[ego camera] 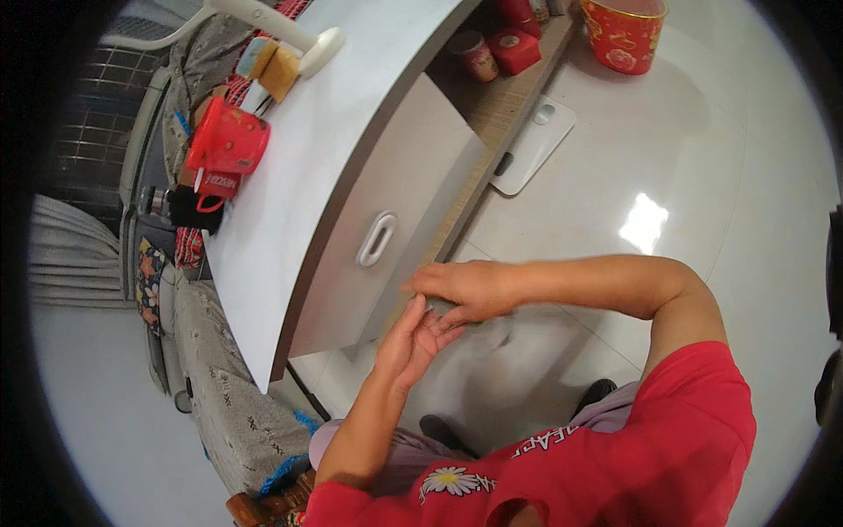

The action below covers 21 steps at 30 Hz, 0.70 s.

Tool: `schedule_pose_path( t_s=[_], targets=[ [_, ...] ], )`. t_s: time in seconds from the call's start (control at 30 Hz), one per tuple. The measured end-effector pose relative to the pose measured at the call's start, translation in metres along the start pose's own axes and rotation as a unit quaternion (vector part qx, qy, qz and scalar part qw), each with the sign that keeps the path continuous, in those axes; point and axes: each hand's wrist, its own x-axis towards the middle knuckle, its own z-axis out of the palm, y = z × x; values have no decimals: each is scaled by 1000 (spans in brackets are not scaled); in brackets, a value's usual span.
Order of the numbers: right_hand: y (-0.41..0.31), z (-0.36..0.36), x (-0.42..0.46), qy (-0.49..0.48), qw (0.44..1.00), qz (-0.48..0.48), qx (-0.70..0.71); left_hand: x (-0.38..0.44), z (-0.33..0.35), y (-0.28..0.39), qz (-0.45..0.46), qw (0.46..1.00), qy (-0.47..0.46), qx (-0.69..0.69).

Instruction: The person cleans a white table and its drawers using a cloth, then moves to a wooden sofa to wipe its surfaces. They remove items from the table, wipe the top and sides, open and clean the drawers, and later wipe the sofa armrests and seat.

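Observation:
My left hand (pixel 411 346) is held palm up with its fingers apart, in front of the lower edge of a pale cabinet. Palm down, my right hand (pixel 471 290) reaches across to the left hand's fingers, its thumb and fingertips at or touching them. Motion blurs the right fingers, and its palm is hidden. A small light spot shows between the hands; what it is, I cannot tell. Just beyond them is the cabinet's drawer front (pixel 342 290) with a white oval handle (pixel 377 238).
On the white tabletop (pixel 309 151) stand a red plastic bucket (pixel 230 138), a red mug (pixel 220 186) and a white stand's base (pixel 323 53). Red boxes (pixel 517 51) and a jar (pixel 475 58) sit on the lower shelf. A bathroom scale (pixel 537 145) and a red floral bin (pixel 624 36) are on the floor.

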Motion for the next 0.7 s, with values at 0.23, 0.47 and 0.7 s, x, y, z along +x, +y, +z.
schedule_pose_path(
  t_s=[0.23,0.47,0.7],
  targets=[
    [-38,33,16,215,965,84,124,-68,13,39,121,979,-1,166],
    [-99,-126,48,521,826,-201,75,-165,-77,130,519,683,293,422],
    [-4,-94,146,766,612,-76,-180,-142,-118,139,517,776,271,239]
  ],
)
